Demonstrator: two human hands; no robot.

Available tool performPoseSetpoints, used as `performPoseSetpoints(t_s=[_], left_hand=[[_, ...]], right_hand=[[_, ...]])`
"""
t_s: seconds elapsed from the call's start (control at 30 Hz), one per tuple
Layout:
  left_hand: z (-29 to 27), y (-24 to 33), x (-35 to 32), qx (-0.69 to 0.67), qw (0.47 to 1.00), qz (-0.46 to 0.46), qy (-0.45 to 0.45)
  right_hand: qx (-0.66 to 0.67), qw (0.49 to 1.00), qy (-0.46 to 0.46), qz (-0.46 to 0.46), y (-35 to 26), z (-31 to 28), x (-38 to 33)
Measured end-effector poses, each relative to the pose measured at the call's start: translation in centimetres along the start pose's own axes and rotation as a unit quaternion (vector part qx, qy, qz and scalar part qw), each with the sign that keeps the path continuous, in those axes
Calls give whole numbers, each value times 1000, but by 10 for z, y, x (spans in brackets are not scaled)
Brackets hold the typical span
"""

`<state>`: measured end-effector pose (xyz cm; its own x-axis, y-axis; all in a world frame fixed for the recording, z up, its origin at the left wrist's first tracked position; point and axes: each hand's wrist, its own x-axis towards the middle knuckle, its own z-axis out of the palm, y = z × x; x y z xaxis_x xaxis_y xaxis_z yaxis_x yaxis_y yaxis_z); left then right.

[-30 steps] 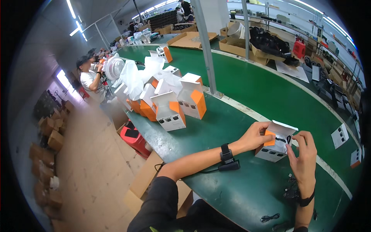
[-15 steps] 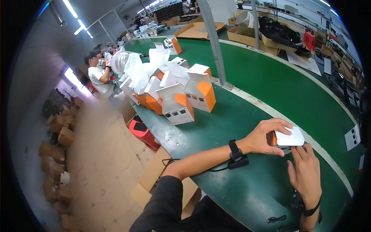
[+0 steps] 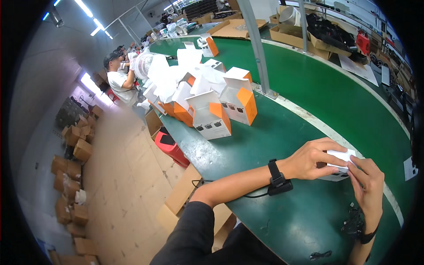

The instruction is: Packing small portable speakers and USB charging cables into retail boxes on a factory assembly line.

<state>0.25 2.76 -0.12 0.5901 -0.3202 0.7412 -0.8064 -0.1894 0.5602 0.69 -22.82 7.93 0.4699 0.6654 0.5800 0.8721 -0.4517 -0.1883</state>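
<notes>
A small white cardboard box (image 3: pixel 341 156) with pictures printed on its side sits on the green bench at the right. Its white top flap lies flat over the opening. My left hand (image 3: pixel 312 160) grips the box from the left, fingers over the top and thumb on the near side. From the right, my right hand (image 3: pixel 369 179) holds the lid's edge, its fingertips touching the box corner and partly hiding it. Black cables (image 3: pixel 353 221) lie beside my right wrist, and a small coiled black cable (image 3: pixel 320 255) rests near the bench's front edge.
Several open white-and-orange boxes (image 3: pixel 211 118) crowd the bench's left part, with white bags and a white fan (image 3: pixel 143 66) behind them. A metal post (image 3: pixel 258 53) rises at the belt's edge. A red stool (image 3: pixel 171 148) and an open carton (image 3: pixel 179 194) stand beside the bench.
The box's flap has gone from partly raised to flat. My right hand has moved up from the near side onto the lid's right edge. The whole view has shifted slightly.
</notes>
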Motion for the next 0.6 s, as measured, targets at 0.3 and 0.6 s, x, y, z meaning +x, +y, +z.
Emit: performPoseSetpoints(t_s=[0.3,0.6], left_hand=[[-4,-3,3,13,999,30,-21],[-4,-7,0,3,1000,13,-24]], right_hand=[[-26,1000,9,-3,-4,5,-3],[-4,1000,-15,14,-3,1,-1]])
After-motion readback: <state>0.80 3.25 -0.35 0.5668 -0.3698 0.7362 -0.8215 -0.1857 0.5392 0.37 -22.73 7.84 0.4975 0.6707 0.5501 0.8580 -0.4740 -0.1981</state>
